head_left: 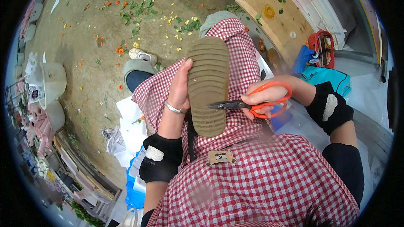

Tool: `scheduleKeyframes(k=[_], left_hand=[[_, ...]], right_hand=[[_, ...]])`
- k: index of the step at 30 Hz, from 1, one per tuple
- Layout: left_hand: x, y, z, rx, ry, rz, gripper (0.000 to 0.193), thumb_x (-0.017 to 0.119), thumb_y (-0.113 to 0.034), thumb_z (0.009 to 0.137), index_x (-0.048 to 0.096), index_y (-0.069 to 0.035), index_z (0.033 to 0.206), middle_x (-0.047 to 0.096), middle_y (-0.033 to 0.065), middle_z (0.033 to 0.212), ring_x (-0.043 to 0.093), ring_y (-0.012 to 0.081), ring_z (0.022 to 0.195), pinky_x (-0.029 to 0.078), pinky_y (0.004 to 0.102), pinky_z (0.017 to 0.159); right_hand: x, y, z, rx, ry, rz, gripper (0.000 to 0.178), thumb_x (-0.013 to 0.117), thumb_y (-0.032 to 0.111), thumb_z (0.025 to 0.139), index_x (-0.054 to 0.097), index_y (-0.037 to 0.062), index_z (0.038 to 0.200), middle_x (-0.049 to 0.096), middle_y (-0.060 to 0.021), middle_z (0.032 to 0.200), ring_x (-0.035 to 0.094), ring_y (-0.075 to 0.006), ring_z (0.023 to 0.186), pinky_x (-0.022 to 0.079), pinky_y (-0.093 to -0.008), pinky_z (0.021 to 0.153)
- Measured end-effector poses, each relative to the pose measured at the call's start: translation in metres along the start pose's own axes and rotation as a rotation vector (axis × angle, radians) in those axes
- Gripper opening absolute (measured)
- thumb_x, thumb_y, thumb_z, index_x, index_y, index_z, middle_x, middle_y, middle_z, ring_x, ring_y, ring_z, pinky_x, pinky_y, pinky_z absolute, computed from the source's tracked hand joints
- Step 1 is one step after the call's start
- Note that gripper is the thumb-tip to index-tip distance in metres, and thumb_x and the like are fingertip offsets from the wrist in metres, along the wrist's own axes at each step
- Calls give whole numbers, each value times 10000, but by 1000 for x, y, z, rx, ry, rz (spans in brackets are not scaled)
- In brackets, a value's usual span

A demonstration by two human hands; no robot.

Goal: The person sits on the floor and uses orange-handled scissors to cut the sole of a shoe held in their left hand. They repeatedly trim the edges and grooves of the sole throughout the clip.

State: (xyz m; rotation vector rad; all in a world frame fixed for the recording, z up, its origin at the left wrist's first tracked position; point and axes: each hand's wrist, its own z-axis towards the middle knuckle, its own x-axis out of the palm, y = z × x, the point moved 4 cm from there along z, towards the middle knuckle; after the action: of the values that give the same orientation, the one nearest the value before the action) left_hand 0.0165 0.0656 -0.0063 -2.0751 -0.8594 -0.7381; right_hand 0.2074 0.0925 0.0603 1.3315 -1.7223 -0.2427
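Observation:
A brown shoe (207, 75) is held sole up above my lap, its ridged underside facing me. My left hand (181, 86) grips it along the left edge, thumb near the upper part of the sole. In my right hand (263, 97) is a pair of scissors (277, 88) with orange handles. Their dark blades point left and lie across the lower half of the sole; whether they touch it I cannot tell. A red and white checked apron (252, 180) covers my lap and legs.
Leaves and petals (143, 10) litter the floor. White tubs (54, 82) stand at the left, with white paper (132, 130) beside my left leg. On the right are a wooden board (273, 14), a red basket (322, 48) and a turquoise bag (328, 77).

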Motion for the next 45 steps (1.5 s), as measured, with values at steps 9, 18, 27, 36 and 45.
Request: scheduleKeyframes(k=[9,18,27,36,45], left_hand=[[8,1,1,-28,18,-19,418,411,-297,924,435,-2,1218,556,142,1132,581,218,977,490,331,827],[2,2,3,-65,9,-61,456,405,-332,921,436,18,1212,560,159,1129,583,239,984,488,345,836],[1,1,1,-59,6,-54,458,410,-329,921,432,15,1222,560,151,1134,581,234,990,488,345,838],[7,0,2,-11,33,-25,434,423,-294,922,422,12,1230,541,152,1157,575,228,999,488,340,844],[17,1,3,-55,48,18,410,415,-263,923,423,15,1225,550,146,1132,580,212,983,499,332,821]], right_hand=[[3,-10,3,-26,27,118,650,220,520,933,590,1,808,404,33,483,471,-86,434,476,-225,453],[7,7,-9,-231,-176,258,560,285,435,948,560,-32,806,403,9,504,454,-111,474,429,-260,491],[11,-16,-3,-70,82,246,589,224,476,948,560,-5,909,426,19,527,433,-92,449,477,-257,519],[-2,-11,-9,118,143,108,653,189,526,933,555,-14,918,429,17,502,461,-92,469,470,-248,530],[-20,4,-8,245,179,34,551,259,445,950,617,43,829,450,32,480,398,-77,452,341,-227,460]])
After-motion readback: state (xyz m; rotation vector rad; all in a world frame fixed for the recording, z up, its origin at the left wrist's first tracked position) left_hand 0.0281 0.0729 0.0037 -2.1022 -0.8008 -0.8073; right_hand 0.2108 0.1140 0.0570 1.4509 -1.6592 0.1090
